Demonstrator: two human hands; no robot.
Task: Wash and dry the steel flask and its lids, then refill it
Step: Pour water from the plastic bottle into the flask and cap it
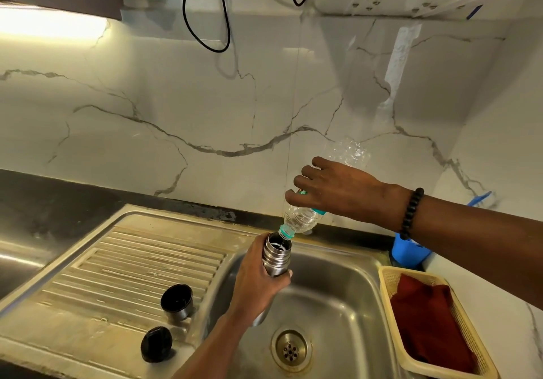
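Observation:
My left hand (258, 273) grips the steel flask (276, 256) around its body and holds it tilted above the sink basin (338, 296), mouth open and facing up. My right hand (332, 190) grips a clear plastic bottle (302, 218) tipped neck-down, its mouth at the flask's opening. The bottle's base points up toward the wall. On the draining board (117, 275) stands the steel cup lid (177, 302), open side up. The black inner stopper (156, 344) lies nearer the front edge.
A cream plastic basket (390, 278) with a dark red cloth (432, 323) sits right of the sink. A blue container (408, 253) stands behind it. The drain (291, 349) is at the basin's bottom. A black cable (205, 26) hangs on the marble wall.

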